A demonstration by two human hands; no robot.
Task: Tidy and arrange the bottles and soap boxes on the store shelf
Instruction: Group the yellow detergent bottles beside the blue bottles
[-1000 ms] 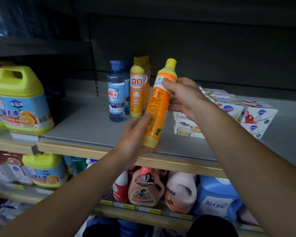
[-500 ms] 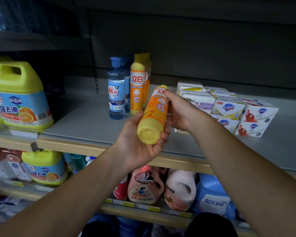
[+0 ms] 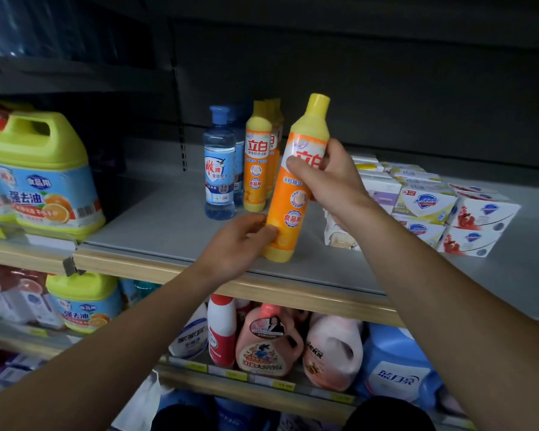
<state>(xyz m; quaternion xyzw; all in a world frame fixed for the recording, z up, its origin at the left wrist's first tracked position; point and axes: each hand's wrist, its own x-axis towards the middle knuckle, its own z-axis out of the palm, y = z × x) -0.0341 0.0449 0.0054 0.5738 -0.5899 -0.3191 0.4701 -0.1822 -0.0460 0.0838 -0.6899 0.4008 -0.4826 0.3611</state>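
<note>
Dish-soap bottle point(image 3: 288, 194), orange with a yellow cap, was held tilted just above the shelf point(image 3: 156, 231), label outward, likely so it could be stood facing front. The right hand point(image 3: 327, 178) grasped its upper body; the left hand point(image 3: 240, 241) curled round its base to steady it. Just beyond the left hand stood matching orange bottles point(image 3: 257, 157) and blue bottles point(image 3: 220, 169); behind the right hand, stacked soap boxes point(image 3: 427, 206).

Green-lidded detergent jugs point(image 3: 41, 175) at left; pink laundry jugs point(image 3: 269, 343), blue jug point(image 3: 395, 365) on the lower shelf
</note>
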